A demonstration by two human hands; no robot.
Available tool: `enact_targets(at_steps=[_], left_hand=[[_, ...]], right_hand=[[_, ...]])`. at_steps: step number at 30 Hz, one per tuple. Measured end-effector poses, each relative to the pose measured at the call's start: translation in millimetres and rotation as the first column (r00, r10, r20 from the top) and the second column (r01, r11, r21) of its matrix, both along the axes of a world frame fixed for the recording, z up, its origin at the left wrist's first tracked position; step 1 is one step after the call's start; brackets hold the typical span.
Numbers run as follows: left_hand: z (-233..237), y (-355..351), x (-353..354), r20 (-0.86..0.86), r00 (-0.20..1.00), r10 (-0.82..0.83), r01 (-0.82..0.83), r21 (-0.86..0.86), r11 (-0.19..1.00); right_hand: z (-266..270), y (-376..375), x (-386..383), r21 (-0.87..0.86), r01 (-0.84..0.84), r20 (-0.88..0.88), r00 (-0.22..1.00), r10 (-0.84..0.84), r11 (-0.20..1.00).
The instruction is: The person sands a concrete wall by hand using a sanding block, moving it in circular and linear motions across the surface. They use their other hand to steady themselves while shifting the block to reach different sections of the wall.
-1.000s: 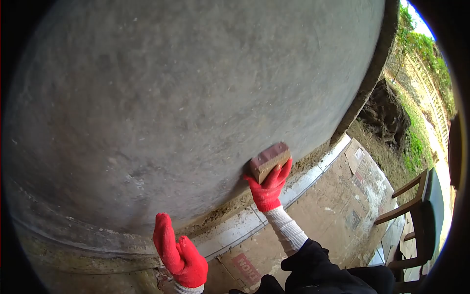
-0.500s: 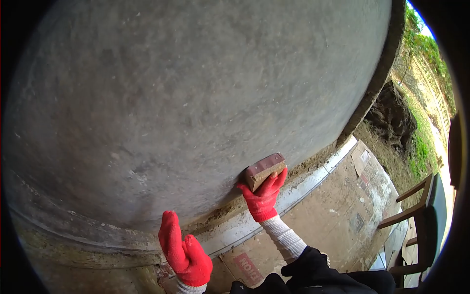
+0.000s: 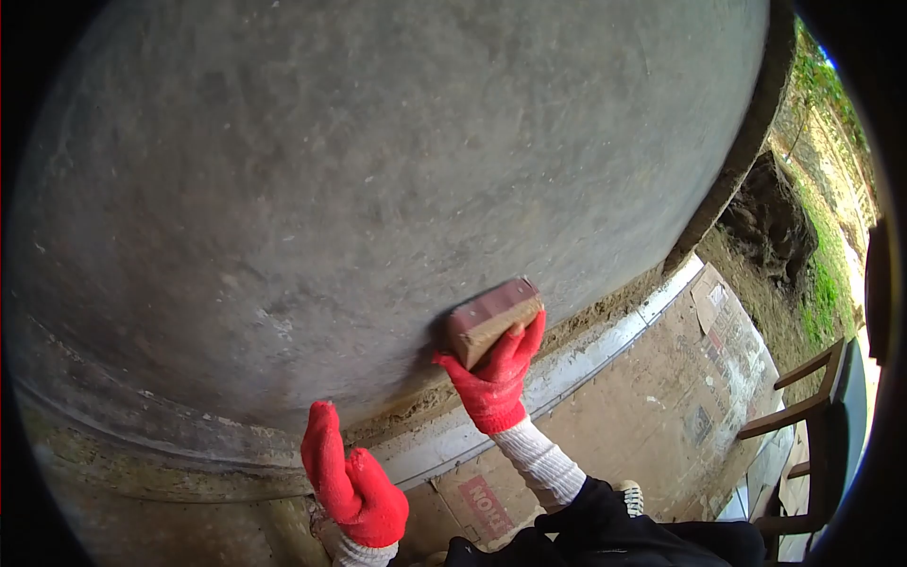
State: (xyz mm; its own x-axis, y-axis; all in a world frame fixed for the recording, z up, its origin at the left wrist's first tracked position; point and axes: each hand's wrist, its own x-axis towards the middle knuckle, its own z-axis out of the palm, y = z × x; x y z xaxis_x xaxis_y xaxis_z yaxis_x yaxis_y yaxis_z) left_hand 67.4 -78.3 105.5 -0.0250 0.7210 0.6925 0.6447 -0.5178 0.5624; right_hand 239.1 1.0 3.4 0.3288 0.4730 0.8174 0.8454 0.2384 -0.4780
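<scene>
Over the last second I watch the block [image 3: 493, 319] slide along the wall [image 3: 378, 170] toward 9 o'clock, and my right hand [image 3: 491, 383] goes with it, so the rubbing now bears on a patch of grey just left of where it was. That hand, in a red glove, is closed around the block from underneath, fingers curled up over its near edge and pressing its broad face flat against the wall. My left hand [image 3: 351, 482], also gloved in red, has barely shifted: it is open, fingers straight and together, holding nothing, its fingertips up against the lower band of the wall at about 7 o'clock from the block. The block sits low on the curved wall, just above the crumbly seam where it meets the pale ledge [image 3: 586, 354]. The wall is smooth, mottled grey and bulges toward me, filling everything from 9 through 1 o'clock. This is outdoors: flattened cardboard [image 3: 661, 416] covers the ground at 4 o'clock, a wooden chair [image 3: 803, 425] stands beyond it near the edge of view, and a mound of dark soil [image 3: 770, 217] with grass [image 3: 831, 274] lies out at 2 o'clock.
</scene>
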Motion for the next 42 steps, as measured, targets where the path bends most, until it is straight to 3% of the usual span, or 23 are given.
enact_targets(at_steps=[2, 7, 9, 11, 14, 19, 21, 23, 26, 30, 33, 37, 38, 39, 42], left_hand=[[0, 3, -1, 0.028, 1.0, -0.001, 0.001, 0.021, 1.0], [4, 0, -2, 0.152, 0.988, -0.005, -0.002, 0.044, 0.999], [3, -3, -10, -0.01, 1.0, -0.001, 0.002, 0.065, 0.998], [1, -5, -12, 0.012, 1.0, 0.009, -0.009, 0.057, 0.998], [-2, -2, -10, 0.069, 0.998, 0.008, -0.013, 0.071, 0.997], [2, -1, -9, 0.11, 0.993, 0.041, -0.047, 0.061, 0.997], [0, -3, -14, 0.022, 0.999, 0.032, -0.034, 0.063, 0.997], [-1, -3, -15, 0.024, 0.999, 0.045, -0.046, 0.06, 0.997], [-5, 2, -9, 0.099, 0.994, 0.054, -0.059, 0.058, 0.997], [-1, 4, -2, 0.204, 0.971, 0.122, -0.119, -0.03, 0.992], [-9, 0, -12, 0.128, 0.987, 0.094, -0.094, -0.011, 0.996], [-16, 0, -19, 0.043, 0.994, 0.102, -0.102, 0.011, 0.995], [-18, 1, -16, 0.109, 0.989, 0.096, -0.092, -0.039, 0.995], [-20, 3, -15, 0.175, 0.98, 0.099, -0.084, -0.088, 0.993], [-51, 12, -18, 0.142, 0.984, 0.108, -0.091, -0.123, 0.988]], right_hand=[[15, 7, -14, 0.012, 0.041, 0.047, 0.998, -0.041, 0.999], [-54, 0, -16, 0.008, 0.081, 0.056, 0.995, -0.081, 0.997], [-59, -3, -15, -0.023, -0.006, 0.039, 0.999, 0.007, 1.0], [-27, -5, -20, -0.027, -0.006, 0.011, 1.0, 0.006, 1.0], [12, 4, -30, 0.069, 0.034, 0.105, 0.994, -0.042, 0.997], [-56, -2, -31, 0.05, 0.006, 0.047, 0.999, -0.008, 0.999], [-60, -6, -31, -0.005, -0.025, 0.075, 0.997, 0.025, 1.0], [-34, -9, -35, -0.02, -0.007, 0.056, 0.998, 0.008, 1.0], [7, 3, -44, 0.102, -0.033, 0.114, 0.993, 0.021, 0.994], [-34, 3, -48, 0.134, -0.016, 0.081, 0.997, 0.005, 0.991], [-76, 0, -44, 0.105, -0.068, 0.158, 0.986, 0.051, 0.992], [-12, 1, -53, 0.143, -0.051, 0.129, 0.991, 0.033, 0.988], [4, 3, -57, 0.171, -0.063, 0.121, 0.992, 0.043, 0.983], [3, 3, -61, 0.169, -0.084, 0.117, 0.991, 0.064, 0.982], [-28, 4, -61, 0.155, -0.037, 0.126, 0.992, 0.018, 0.987]])
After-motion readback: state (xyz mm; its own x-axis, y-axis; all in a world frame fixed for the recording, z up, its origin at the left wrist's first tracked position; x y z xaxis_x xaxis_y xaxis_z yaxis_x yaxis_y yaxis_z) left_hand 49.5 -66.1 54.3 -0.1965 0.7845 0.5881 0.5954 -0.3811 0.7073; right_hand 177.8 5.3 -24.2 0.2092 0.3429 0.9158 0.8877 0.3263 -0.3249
